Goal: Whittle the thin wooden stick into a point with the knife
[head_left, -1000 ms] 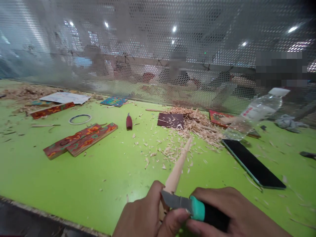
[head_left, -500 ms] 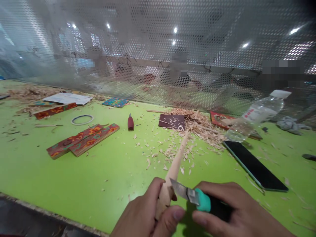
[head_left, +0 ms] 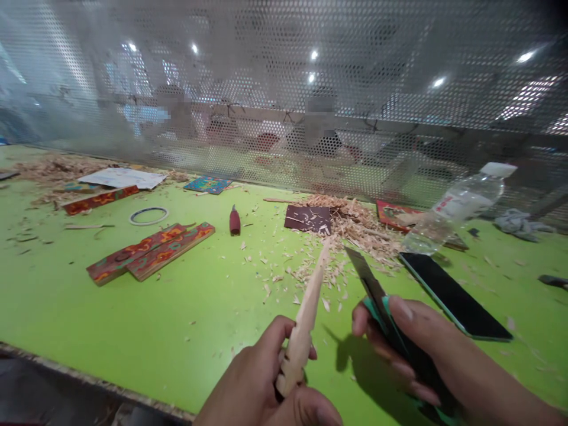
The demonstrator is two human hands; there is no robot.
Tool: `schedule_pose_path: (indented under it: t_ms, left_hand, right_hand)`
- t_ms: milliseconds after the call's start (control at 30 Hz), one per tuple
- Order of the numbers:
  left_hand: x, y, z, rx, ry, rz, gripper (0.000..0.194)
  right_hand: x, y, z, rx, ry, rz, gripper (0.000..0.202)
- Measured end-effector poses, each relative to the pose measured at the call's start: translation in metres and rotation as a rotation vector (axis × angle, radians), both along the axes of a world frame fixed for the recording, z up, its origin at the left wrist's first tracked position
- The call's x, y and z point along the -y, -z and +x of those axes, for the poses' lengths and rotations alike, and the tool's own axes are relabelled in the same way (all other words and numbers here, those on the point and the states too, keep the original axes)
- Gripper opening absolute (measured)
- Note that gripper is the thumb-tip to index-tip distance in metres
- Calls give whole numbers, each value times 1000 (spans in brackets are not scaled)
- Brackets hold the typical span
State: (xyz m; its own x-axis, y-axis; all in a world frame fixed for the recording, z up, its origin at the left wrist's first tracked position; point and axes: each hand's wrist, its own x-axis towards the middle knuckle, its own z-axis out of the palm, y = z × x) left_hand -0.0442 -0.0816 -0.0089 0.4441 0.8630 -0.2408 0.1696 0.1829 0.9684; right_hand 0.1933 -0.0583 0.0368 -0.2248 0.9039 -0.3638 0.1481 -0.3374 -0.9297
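My left hand (head_left: 270,378) is closed around the thick lower end of a pale carved wooden stick (head_left: 307,319). Notches show along the stick's sides, and its tapered tip points away from me toward the shavings. My right hand (head_left: 412,349) grips a black and green utility knife (head_left: 390,328), thumb along the handle. The knife's blade is out and points up and forward, apart from the stick and to its right. Below the right hand a dark shadow falls on the green table (head_left: 213,337).
Wood shavings (head_left: 366,234) and a dark sandpaper sheet (head_left: 307,219) lie ahead. To the right are a phone (head_left: 457,296), a leaning plastic bottle (head_left: 461,204) and a grey cloth (head_left: 521,223). Painted wood strips (head_left: 151,251), a tape ring (head_left: 148,215) and a red-handled carving knife (head_left: 235,222) lie left. A perforated screen (head_left: 266,89) stands behind.
My right hand has drawn the knife off the stick to the right and turned its blade up and forward. The stick has rolled slightly in my left hand, showing its notches.
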Motion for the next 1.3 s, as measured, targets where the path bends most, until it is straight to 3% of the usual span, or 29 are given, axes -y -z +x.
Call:
schedule_pose_path:
  t_ms: [300,400,633,700,867,967,1067,1133,1300]
  left_hand:
    - [-3,2,-1,15,-13,-4,52]
    - [0,-4,-2,-11,-17,43,48]
    - [5,-20,0,-119,-13,59,48]
    - [4,-20,0,-137,17,65,46]
    - [1,-23,5,-159,132,59,40]
    - [-1,-22,11,-202,183,29,35]
    - [-2,-16,20,-256,207,-2,37]
    - [-1,-12,24,-248,205,18,49]
    - [4,-17,24,-3,182,81,66]
  right_hand:
    - [-3,10,1,76,-150,82,73]
    - [-1,10,3,133,-224,110,70]
    - [0,12,6,101,-255,90,67]
    - [1,12,5,93,-219,118,65]
    - [6,3,-8,121,63,196,65]
    - [8,0,-13,133,145,221,59]
    - [8,0,-14,124,173,235,54]
    - [7,0,-12,80,168,239,52]
    - [0,3,-6,-111,87,221,45]
